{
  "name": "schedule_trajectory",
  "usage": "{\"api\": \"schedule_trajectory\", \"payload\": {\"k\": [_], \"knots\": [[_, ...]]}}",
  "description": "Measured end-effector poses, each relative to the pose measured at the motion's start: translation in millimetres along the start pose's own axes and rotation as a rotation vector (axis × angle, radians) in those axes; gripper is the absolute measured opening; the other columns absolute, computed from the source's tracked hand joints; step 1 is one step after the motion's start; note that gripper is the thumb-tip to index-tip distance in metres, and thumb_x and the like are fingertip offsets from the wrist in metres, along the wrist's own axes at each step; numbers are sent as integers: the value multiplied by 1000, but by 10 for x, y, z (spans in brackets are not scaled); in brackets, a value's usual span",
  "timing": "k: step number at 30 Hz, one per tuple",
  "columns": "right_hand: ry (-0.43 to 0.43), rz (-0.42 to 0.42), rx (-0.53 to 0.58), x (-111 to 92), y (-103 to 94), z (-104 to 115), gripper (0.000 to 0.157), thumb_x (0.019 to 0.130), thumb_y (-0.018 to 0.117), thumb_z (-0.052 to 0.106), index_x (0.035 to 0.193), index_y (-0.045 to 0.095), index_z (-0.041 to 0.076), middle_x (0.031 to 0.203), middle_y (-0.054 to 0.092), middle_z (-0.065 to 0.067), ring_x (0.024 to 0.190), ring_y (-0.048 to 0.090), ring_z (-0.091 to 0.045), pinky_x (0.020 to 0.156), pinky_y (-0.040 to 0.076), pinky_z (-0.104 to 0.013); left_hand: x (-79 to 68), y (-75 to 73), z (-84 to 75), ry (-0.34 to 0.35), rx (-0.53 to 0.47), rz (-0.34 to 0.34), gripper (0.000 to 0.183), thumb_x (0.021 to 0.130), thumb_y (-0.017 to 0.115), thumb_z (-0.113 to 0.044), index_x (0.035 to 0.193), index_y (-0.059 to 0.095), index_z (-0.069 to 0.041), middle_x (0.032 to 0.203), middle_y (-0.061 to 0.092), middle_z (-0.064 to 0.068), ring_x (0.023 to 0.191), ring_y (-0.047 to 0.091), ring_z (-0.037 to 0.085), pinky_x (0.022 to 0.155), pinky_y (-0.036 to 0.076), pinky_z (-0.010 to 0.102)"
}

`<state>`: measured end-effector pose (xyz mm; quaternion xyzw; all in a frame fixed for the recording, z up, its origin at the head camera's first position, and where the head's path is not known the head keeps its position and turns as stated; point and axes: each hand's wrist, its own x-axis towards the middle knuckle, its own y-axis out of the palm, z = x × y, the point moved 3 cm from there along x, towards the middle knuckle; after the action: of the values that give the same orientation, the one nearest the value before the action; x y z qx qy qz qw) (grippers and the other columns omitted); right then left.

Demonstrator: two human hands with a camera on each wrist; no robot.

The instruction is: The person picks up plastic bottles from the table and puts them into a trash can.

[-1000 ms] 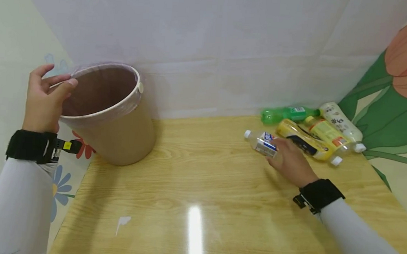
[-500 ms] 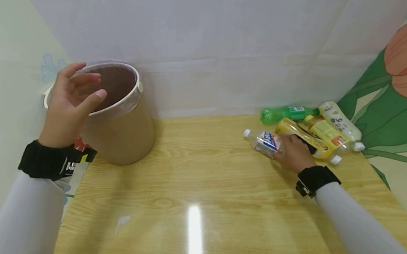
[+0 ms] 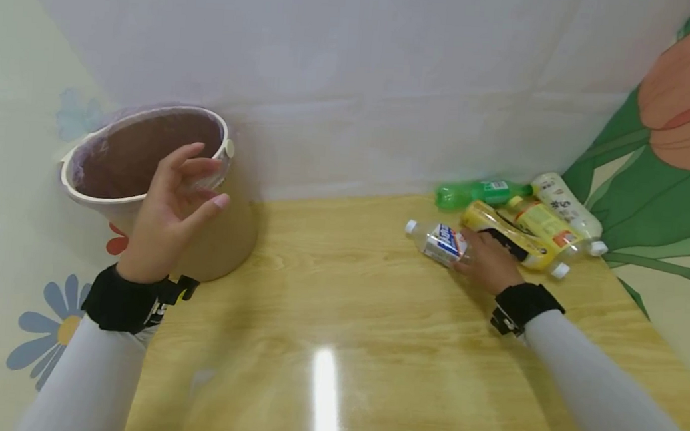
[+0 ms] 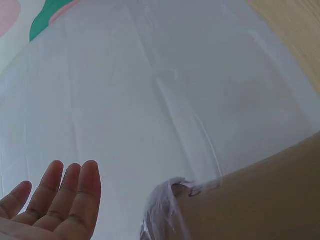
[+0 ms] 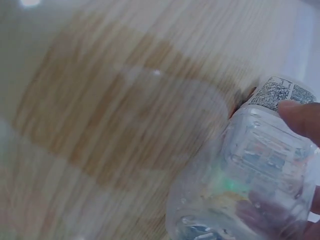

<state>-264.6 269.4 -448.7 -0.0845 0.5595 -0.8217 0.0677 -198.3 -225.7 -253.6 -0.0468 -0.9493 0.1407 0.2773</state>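
Note:
A clear plastic bottle [image 3: 444, 244] with a white cap and a blue-and-white label lies on the table, its cap pointing left. My right hand [image 3: 489, 260] grips it near its base end. In the right wrist view the thumb [image 5: 300, 117] presses the side of the bottle [image 5: 265, 160], and other fingers show at the right edge. My left hand [image 3: 167, 213] is in front of the beige bin [image 3: 232, 228], fingers loosely bent and holding nothing. The left wrist view shows that hand [image 4: 60, 205] apart from the bin's plastic liner [image 4: 162, 212].
Right of the held bottle lie a green bottle [image 3: 460, 197], a yellow-labelled bottle [image 3: 494, 226], a yellow-capped bottle [image 3: 545, 223] and a white-patterned bottle [image 3: 568, 204]. A pale sheet [image 3: 341, 95] hangs behind the wooden table [image 3: 339, 302].
My left hand has let go of the bin's rim and moved right, across the bin's front. The right hand has shifted slightly toward the bottle's base; the bottle has hardly moved.

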Motion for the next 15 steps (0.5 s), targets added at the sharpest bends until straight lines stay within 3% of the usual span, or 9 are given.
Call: {"api": "schedule_trajectory", "payload": {"k": [6,15], "knots": [[-19,-36,72,-32,69,39,78,88,78,25,148,38,-5,133,49,-38,122,47,-55,103,39,-68,-6,172,146,-56,31,17,69,92,65,6,150,39,-20,135,56,-3,126,55,10,98,51,19],[3,-99,261,-130,12,239,79,90,76,21,152,34,-3,144,43,-34,128,45,-51,108,37,-68,-77,516,435,-110,-22,69,68,92,66,2,152,35,-10,135,54,1,125,54,8,99,51,21]]}}
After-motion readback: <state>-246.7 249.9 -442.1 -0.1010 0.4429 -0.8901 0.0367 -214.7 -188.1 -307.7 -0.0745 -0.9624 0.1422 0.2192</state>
